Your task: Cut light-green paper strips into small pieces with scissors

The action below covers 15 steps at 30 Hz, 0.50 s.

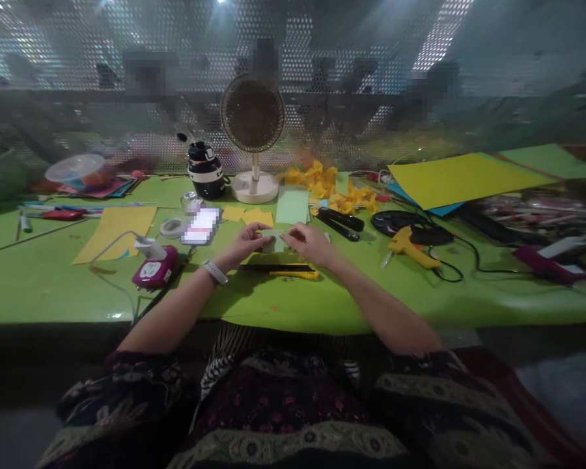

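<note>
Between both hands is a small pale green piece of paper (pixel 273 241), held just above the green tabletop. My left hand (pixel 248 243) pinches its left side between thumb and fingers. At its right edge, my right hand (pixel 308 243) has its fingertips closed on the paper. Right below the hands lie a dark ruler-like strip (pixel 273 268) and a yellow cutter knife (pixel 297 275). Behind them rests a larger pale green sheet (pixel 293 204), with yellow paper pieces (pixel 256 216) to its left. A black stapler (pixel 340 221) is beyond my right hand.
A fan (pixel 254 185) and a black jug (pixel 206 170) stand at the back. Left are a phone (pixel 201 226), tape roll (pixel 172 227) and purple power adapter (pixel 155 267). Right are a yellow glue gun (pixel 411 247) with its cord and a black round tray (pixel 410 227). Yellow paper flowers (pixel 317 179) are behind.
</note>
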Tool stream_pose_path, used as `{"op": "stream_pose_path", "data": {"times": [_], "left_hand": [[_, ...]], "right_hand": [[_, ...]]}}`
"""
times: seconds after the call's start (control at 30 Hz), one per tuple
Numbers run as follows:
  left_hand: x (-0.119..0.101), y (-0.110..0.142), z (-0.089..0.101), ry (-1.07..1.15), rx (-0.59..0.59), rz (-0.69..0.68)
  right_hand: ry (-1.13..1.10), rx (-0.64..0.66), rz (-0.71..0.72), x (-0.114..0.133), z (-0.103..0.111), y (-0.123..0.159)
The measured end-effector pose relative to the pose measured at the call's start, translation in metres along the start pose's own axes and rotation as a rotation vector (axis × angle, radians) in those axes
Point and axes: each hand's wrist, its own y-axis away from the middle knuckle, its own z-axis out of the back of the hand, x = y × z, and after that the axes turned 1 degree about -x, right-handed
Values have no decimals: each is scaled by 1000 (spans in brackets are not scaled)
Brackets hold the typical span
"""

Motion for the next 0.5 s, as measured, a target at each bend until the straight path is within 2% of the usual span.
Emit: {"op": "stream_pose_path", "data": {"times": [0.13,0.23,0.3,0.37,0.43,0.5], "left_hand": [[1,4,-11,-13,63,-17],[-4,8,-11,12,59,18],[-7,9,-7,10,32,42],[-9,8,-2,20,1,59],[-8,6,1,32,-20,66],[-7,5,2,42,-20,57]], "right_hand": [[-226,-3,-57,0,3,-3],[-251,-60,-160,-5,26,-7],[-164,-112,-265,-13,46,-10],[2,-65,-383,-22,62,-13],[292,29,-464,-30,68,-15],[567,-47,-475,-35,67,-16]]}}
